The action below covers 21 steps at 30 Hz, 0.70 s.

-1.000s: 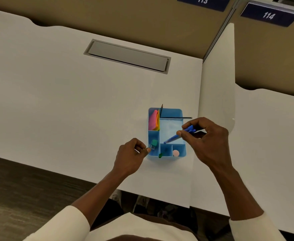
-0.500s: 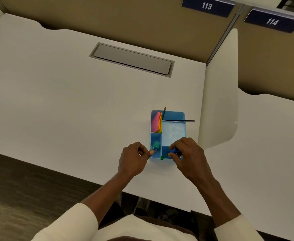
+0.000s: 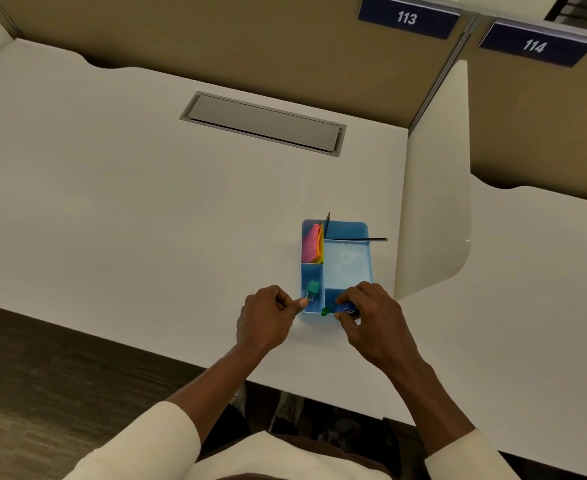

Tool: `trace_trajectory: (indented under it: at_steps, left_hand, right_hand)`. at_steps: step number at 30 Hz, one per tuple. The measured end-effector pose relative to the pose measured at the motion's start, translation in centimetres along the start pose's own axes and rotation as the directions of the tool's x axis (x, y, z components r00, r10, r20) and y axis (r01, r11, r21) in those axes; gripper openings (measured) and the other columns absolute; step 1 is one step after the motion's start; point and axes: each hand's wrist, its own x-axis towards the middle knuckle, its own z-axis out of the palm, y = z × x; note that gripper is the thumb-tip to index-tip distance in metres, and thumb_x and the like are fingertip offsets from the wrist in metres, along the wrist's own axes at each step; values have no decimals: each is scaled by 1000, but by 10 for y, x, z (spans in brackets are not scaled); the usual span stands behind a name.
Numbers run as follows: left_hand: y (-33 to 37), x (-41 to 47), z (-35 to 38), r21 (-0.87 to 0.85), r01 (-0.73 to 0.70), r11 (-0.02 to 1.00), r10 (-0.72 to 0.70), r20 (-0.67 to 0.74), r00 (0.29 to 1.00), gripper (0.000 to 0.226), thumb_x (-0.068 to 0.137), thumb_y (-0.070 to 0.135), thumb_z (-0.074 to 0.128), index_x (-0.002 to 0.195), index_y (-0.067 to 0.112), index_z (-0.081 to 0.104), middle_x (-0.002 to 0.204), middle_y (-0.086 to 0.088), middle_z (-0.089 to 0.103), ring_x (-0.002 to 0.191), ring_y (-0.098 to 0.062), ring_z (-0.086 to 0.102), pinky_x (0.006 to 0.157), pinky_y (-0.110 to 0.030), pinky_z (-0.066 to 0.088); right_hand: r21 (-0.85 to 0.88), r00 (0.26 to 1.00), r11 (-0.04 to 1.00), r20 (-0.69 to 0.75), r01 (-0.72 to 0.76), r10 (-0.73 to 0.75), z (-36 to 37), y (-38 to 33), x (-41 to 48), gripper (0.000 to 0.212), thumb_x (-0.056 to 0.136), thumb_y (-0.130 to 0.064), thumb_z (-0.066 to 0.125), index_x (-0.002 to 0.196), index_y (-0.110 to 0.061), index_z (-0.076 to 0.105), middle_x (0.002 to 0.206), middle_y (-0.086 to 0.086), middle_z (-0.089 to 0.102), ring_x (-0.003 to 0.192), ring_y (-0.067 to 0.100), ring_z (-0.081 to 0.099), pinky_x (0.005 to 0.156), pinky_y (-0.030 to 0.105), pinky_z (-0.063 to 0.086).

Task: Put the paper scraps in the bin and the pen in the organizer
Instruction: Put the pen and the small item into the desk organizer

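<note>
A blue organizer (image 3: 345,263) with several compartments sits on the white desk (image 3: 146,220) near its front edge. My right hand (image 3: 375,322) grips a blue pen (image 3: 344,309) and holds it low over the organizer's near right compartment; most of the pen is hidden by my fingers. My left hand (image 3: 268,318) is curled, its thumb pressed against the organizer's near left corner. No paper scraps or bin are in view.
The organizer holds pink and orange sticky notes (image 3: 313,244), a green cube (image 3: 313,287), a small green piece (image 3: 325,311) and two pencils (image 3: 358,239). A white divider panel (image 3: 434,202) stands right of it. A grey cable hatch (image 3: 264,123) lies further back.
My right hand carried the pen from above the large compartment down and toward me, to the organizer's near right compartment. My left hand has stayed at the organizer's corner.
</note>
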Motion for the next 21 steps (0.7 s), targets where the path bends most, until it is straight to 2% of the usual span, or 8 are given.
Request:
trace_trajectory:
  at_steps: [3,6,11,14,21]
  left_hand:
    - [1,-1,0,26,5,1000,-5,2,1000,44,81,70,67,80,26,63,75,8,72,70,-12,67,70,-34,59]
    - [1,-2,-2,41,2,999,-2,4,1000,46,81,72,65,79,26,63,75,7,72,70,-13,68,69,-34,59]
    - [2,-6,-4,62,-14,998,14,9,1000,51,78,78,60,78,26,63,74,6,73,68,-13,69,70,-38,63]
    - [4,-9,-6,90,-15,996,14,11,1000,54,77,80,56,80,26,63,74,7,73,68,-13,69,72,-40,63]
    - [5,-17,-13,143,-72,987,71,15,997,44,87,69,63,80,25,64,74,8,72,70,-12,67,73,-39,63]
  right_hand:
    - [45,1000,999,-20,-4,4,-2,-1,-4,30,86,-29,83,110,-18,68,109,1,69,94,14,61,81,15,44]
    - [112,999,994,-46,-14,19,-4,-5,-8,35,85,-28,84,114,-18,67,109,0,69,89,8,59,81,13,46]
    - [203,994,979,-105,9,13,-2,-14,-12,42,83,-20,86,120,-15,67,116,2,66,86,10,68,82,17,58]
    - [215,993,977,-117,6,20,-2,-17,-15,41,83,-19,86,120,-15,67,114,2,68,91,12,70,86,26,63]
    - [248,968,969,-245,11,52,-11,-15,-21,26,85,-19,83,107,-14,70,102,-1,70,81,8,67,75,23,63]
